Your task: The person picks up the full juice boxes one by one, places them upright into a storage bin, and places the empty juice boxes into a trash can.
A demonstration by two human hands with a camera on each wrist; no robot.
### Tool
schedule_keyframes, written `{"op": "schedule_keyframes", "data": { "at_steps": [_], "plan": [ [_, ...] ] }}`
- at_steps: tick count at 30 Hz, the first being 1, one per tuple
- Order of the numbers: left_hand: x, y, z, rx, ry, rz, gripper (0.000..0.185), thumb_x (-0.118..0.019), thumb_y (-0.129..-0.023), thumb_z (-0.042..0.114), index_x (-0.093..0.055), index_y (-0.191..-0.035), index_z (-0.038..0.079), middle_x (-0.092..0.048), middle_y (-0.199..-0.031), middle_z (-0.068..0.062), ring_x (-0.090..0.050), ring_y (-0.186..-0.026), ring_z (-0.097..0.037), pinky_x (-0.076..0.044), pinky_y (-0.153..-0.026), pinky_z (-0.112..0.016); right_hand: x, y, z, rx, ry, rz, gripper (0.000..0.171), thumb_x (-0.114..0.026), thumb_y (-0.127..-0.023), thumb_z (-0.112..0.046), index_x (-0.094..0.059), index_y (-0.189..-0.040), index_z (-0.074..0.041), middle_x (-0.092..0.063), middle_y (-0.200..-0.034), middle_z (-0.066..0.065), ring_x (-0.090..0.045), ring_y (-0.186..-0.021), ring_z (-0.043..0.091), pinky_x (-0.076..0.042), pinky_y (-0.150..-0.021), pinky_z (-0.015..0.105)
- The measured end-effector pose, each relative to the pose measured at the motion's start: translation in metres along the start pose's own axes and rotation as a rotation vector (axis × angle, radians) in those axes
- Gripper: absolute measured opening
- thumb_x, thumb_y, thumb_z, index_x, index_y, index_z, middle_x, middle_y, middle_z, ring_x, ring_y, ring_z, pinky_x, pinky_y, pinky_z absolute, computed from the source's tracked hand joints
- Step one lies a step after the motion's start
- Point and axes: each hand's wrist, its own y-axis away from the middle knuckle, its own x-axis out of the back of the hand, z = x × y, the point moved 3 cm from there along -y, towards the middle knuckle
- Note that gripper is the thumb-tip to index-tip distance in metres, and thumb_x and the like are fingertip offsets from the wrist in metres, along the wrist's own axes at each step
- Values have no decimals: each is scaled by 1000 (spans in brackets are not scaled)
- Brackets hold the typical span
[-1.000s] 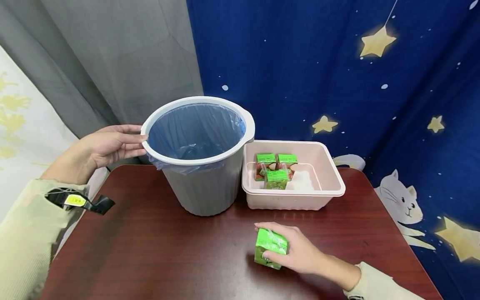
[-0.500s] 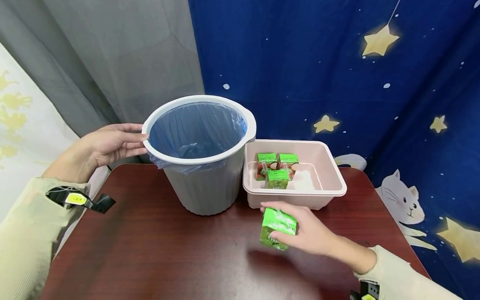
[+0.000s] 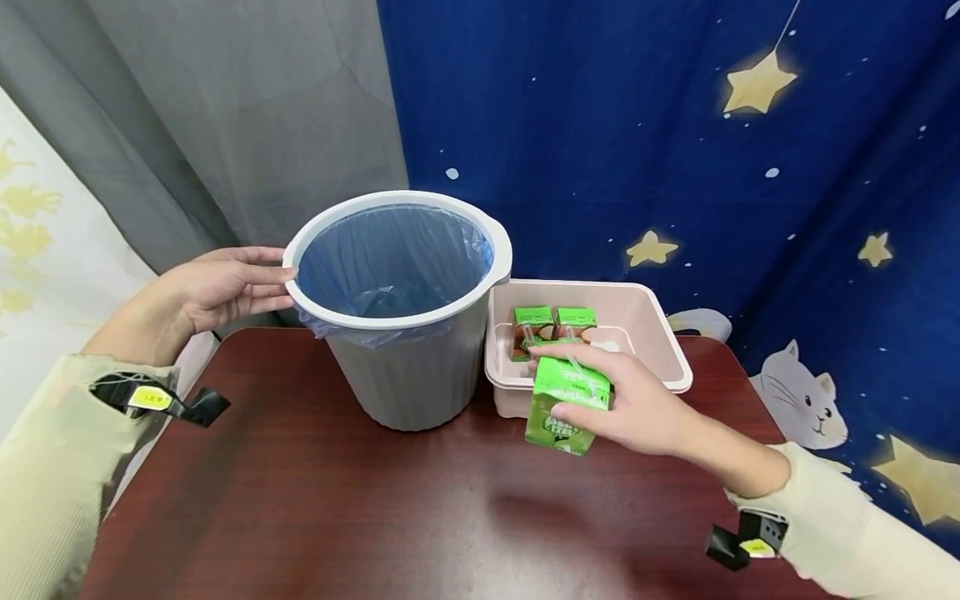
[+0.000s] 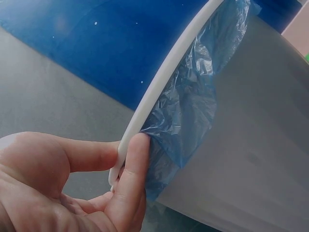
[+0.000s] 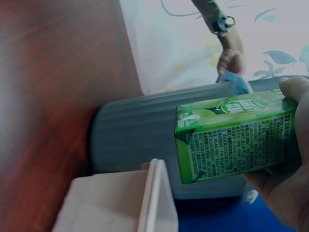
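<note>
— two hands out; what's nearest?
— right hand (image 3: pixel 637 408), fingers curled round a green carton (image 3: pixel 566 404), lifted off the worktop (image 3: pixel 337 508) just in front of the pink tub (image 3: pixel 667 350).
— and further back?
— two cartons (image 3: pixel 553 323) in the tub. left hand (image 3: pixel 198 292) pinches the bin (image 3: pixel 408 379) rim, thumb and fingers (image 4: pixel 133 169) on it.

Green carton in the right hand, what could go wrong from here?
1. The right hand holds the carton lifted off the table by fingers round its sides; a loose grip could drop it.
2. It hangs right by the tub, so it might clip the rim or the cartons inside.
3. The left hand only pinches the bin at its rim; a knock could tip it or pull the blue liner loose.
</note>
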Motion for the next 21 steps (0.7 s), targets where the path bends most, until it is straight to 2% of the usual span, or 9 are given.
{"op": "schedule_keyframes", "data": {
  "at_steps": [3,8,10,15,17,21],
  "plan": [
    [0,1,0,7,32,-8,37,-56,-102,-2,-36,-132,5,-75,-97,-9,-75,-84,-19,-61,-77,-31,7,-12,-10,20,15,6,57,-79,-89,-13,-59,-142,-17,-67,-129,-8,-62,-107,13,-55,-83,27],
    [0,0,1,8,27,-5,37,-56,-102,-1,-36,-133,5,-75,-98,-9,-75,-84,-19,-61,-78,-31,19,-33,-28,5,26,20,55,-78,-91,-17,-59,-142,-21,-66,-125,-8,-61,-95,12,-55,-75,27],
    [0,0,1,7,18,-3,37,-56,-102,-1,-36,-133,5,-75,-98,-8,-75,-85,-19,-61,-78,-31,23,-43,-35,-8,21,23,52,-77,-92,-19,-60,-141,-23,-66,-118,-6,-61,-90,13,-55,-72,29],
    [0,0,1,5,17,-3,37,-56,-102,-1,-36,-133,6,-75,-98,-8,-75,-85,-19,-61,-78,-31,29,-70,-47,-39,-37,18,47,-74,-94,-22,-61,-140,-24,-64,-106,0,-62,-87,18,-56,-70,33],
    [1,0,1,7,24,-6,37,-56,-102,-2,-36,-133,5,-75,-98,-9,-75,-84,-20,-61,-78,-32,31,-81,-51,-49,-56,18,46,-73,-95,-23,-61,-140,-24,-63,-106,2,-61,-85,20,-57,-64,35],
    [1,0,0,4,18,-10,36,-55,-102,-2,-36,-133,5,-75,-97,-9,-75,-84,-20,-61,-77,-32,32,-101,-59,-57,-82,28,44,-72,-96,-26,-62,-139,-24,-64,-108,3,-61,-88,20,-57,-65,36]
  ]
}}
